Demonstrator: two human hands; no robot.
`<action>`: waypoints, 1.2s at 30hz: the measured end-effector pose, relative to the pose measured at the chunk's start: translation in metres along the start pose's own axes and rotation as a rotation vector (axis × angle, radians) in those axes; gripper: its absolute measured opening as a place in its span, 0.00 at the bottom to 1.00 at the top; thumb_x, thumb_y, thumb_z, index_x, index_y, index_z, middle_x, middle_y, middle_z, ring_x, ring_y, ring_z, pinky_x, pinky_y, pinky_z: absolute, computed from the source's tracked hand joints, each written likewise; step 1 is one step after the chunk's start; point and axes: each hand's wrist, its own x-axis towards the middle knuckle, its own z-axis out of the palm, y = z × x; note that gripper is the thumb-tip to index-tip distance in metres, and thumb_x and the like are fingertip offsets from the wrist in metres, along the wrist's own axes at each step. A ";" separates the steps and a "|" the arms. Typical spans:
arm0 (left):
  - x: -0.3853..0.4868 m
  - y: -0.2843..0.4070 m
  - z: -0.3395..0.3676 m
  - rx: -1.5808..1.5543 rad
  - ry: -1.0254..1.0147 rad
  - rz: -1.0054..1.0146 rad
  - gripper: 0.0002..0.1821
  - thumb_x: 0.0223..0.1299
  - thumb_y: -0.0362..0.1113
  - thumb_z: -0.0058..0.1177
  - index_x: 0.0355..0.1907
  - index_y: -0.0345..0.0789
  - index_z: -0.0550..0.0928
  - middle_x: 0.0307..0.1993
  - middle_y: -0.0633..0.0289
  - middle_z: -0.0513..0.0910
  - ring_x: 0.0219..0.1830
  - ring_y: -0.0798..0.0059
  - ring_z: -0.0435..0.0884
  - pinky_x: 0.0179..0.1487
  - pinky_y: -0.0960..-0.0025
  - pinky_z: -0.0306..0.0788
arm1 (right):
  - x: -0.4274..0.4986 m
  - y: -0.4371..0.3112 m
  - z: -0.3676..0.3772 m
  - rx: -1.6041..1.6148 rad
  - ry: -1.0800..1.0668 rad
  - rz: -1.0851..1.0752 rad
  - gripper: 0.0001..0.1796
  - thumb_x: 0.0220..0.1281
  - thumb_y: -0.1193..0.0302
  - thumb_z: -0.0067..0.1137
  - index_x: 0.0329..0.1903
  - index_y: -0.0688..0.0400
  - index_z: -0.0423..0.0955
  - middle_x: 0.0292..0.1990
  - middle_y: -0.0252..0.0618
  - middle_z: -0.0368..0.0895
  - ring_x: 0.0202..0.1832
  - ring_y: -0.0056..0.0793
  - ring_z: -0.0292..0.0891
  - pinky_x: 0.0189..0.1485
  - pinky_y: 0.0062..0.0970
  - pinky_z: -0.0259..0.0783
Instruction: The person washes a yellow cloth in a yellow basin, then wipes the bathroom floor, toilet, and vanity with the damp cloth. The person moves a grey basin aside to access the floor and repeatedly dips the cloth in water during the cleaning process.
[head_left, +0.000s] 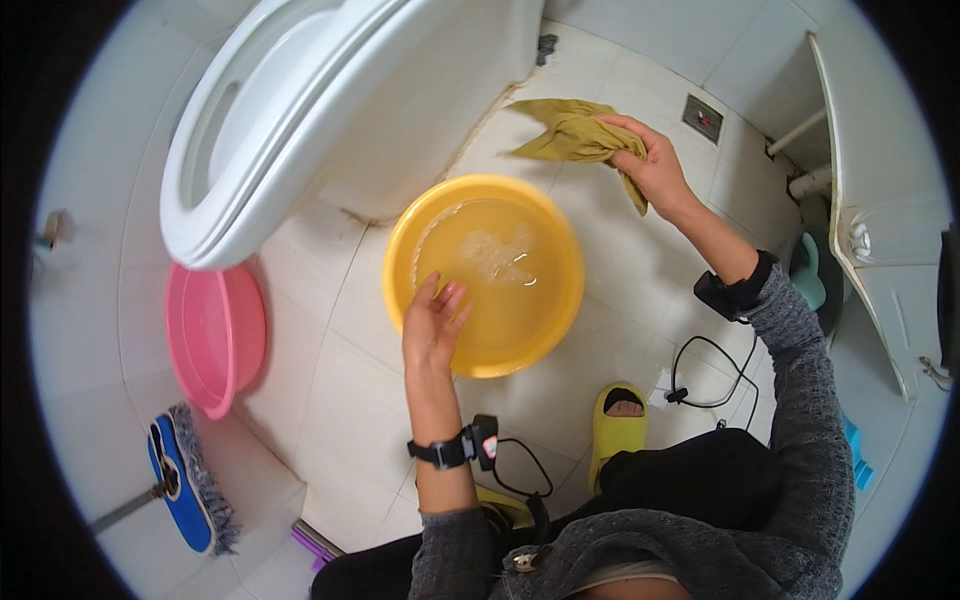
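Observation:
A yellow plastic basin (517, 345) stands on the tiled floor in front of me and holds water with some bubbles or ripples on its surface. Over the basin's near left rim is my left hand (435, 319), fingers apart and nothing in it. My right hand (652, 165) grips a bunched olive-yellow cloth (574, 131) above the floor, beyond the basin's far right side. The cloth's loose ends spread to the left and hang down below the hand. Both wrists wear black straps with small devices.
A white toilet (277, 135) rises at the upper left, close to the basin. A pink basin (217, 337) leans by the left wall, near a blue flat mop (184, 484). A floor drain (703, 118), black cable (705, 405) and open cabinet door (862, 225) are on the right.

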 end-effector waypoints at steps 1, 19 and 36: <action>0.007 -0.004 -0.004 -0.061 0.031 -0.036 0.24 0.62 0.42 0.49 0.59 0.36 0.67 0.52 0.50 0.69 0.52 0.61 0.72 0.57 0.53 0.66 | -0.002 -0.010 0.018 0.153 -0.104 -0.026 0.23 0.54 0.82 0.47 0.55 0.60 0.71 0.46 0.34 0.78 0.46 0.20 0.73 0.51 0.21 0.69; 0.062 -0.057 -0.023 -0.486 0.183 -0.312 0.34 0.56 0.59 0.43 0.62 0.44 0.68 0.65 0.56 0.64 0.65 0.50 0.61 0.62 0.29 0.32 | -0.068 0.071 0.193 -0.790 -0.748 0.305 0.35 0.54 0.77 0.49 0.68 0.53 0.55 0.43 0.57 0.74 0.49 0.47 0.73 0.51 0.40 0.70; 0.048 -0.050 0.011 -0.645 0.150 -0.054 0.22 0.64 0.49 0.46 0.47 0.30 0.76 0.39 0.55 0.79 0.37 0.65 0.78 0.41 0.62 0.72 | -0.051 0.009 0.213 -0.816 -0.336 -0.113 0.20 0.58 0.61 0.57 0.41 0.68 0.72 0.29 0.57 0.79 0.30 0.52 0.77 0.34 0.38 0.71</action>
